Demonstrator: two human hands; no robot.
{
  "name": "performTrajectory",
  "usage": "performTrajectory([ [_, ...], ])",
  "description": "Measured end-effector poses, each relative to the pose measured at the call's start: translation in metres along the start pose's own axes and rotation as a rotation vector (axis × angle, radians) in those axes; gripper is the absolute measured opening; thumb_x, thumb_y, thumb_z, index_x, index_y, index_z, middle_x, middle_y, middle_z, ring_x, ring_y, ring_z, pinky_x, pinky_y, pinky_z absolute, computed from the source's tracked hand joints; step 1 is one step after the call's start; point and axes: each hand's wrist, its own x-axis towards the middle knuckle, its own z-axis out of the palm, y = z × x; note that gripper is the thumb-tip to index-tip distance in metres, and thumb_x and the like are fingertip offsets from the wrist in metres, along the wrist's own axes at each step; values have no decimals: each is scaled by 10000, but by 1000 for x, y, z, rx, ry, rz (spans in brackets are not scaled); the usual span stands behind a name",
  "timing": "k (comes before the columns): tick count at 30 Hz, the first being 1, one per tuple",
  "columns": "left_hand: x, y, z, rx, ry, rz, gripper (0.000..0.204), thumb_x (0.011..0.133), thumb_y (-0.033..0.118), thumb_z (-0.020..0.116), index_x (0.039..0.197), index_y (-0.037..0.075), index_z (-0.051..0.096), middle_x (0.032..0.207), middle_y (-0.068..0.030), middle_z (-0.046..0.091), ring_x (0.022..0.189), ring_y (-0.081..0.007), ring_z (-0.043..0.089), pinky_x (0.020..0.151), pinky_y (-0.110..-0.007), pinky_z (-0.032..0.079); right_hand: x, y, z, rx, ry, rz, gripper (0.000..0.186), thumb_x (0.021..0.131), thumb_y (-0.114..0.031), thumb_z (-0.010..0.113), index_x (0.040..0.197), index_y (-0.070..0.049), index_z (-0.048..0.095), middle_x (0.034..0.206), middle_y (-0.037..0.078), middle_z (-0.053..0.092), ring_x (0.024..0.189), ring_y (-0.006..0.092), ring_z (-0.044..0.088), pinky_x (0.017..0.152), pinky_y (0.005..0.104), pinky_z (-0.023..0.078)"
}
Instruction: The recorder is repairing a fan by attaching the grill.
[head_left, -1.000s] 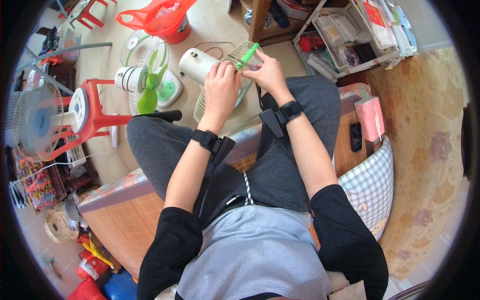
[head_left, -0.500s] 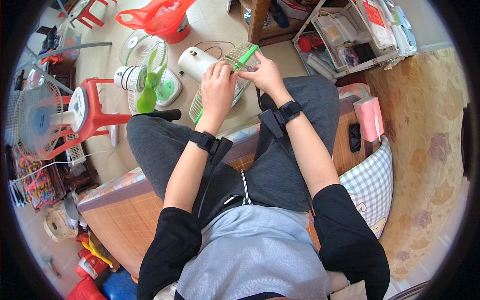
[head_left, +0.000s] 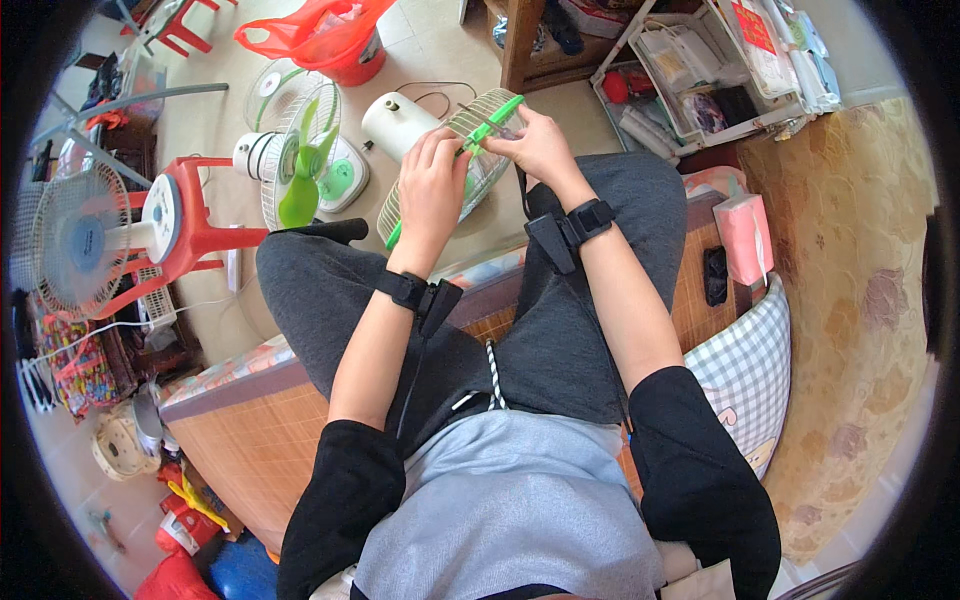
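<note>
Between my knees stands an electric fan with a white motor housing (head_left: 397,120), its wire guard edged by a bright green rim (head_left: 497,120). My left hand (head_left: 432,185) is closed on the rim, its fingers curled over the upper side. Just to the right, my right hand (head_left: 538,148) pinches the same rim with thumb and fingers. Both sets of fingertips are close together, and any small part between them is hidden. Left of this fan, a second fan with green blades (head_left: 300,175) and a wire guard sits by a round white-and-green base (head_left: 343,175).
A white fan (head_left: 85,240) rests against a red stool (head_left: 190,225) at left. A red bucket (head_left: 360,65) with a plastic bag stands beyond. At right are a storage rack (head_left: 690,90), a pink tissue pack (head_left: 743,238) and a checked pillow (head_left: 740,360) on the bamboo-matted seat (head_left: 240,430).
The whole view has shifted slightly to the right. Both hands keep their hold on the green rim, and the right fingers have shifted slightly along it.
</note>
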Motion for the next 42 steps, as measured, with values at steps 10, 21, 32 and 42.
performTrajectory([
  [10, -2, -16, -17, 71, -23, -31, 391, 812, 235, 616, 1151, 52, 544, 1201, -150, 525, 1068, -320, 510, 917, -416, 377, 5, -6, 5, -55, 86, 8, 518, 645, -405, 730, 956, -5, 623, 878, 205, 649, 834, 326, 636, 735, 392, 495],
  [21, -10, -32, -45, 389, -171, -216, 875, 678, 308, 748, 1402, 195, 269, 1373, -146, 329, 1263, -359, 301, 965, -574, 289, 29, -41, 23, -42, 136, 34, 483, 669, -443, 730, 797, 20, 680, 699, 202, 647, 668, 269, 656, 621, 372, 497],
  [32, -8, -76, -73, 208, -102, -227, 851, 621, 51, 758, 1345, 197, 336, 1351, -122, 349, 1259, -347, 314, 965, -499, 312, -1, -47, -10, -2, -277, 17, 377, 721, -375, 714, 801, -8, 683, 618, 70, 640, 568, 138, 595, 543, 272, 448],
  [42, -20, -67, -80, 144, -279, -235, 920, 582, 33, 734, 1375, 231, 311, 1434, -112, 202, 1332, -351, 160, 1070, -472, 161, -19, -20, -25, 92, -446, -159, 273, 869, -144, 541, 1085, 11, 604, 860, 62, 653, 803, 109, 586, 728, 247, 455],
])
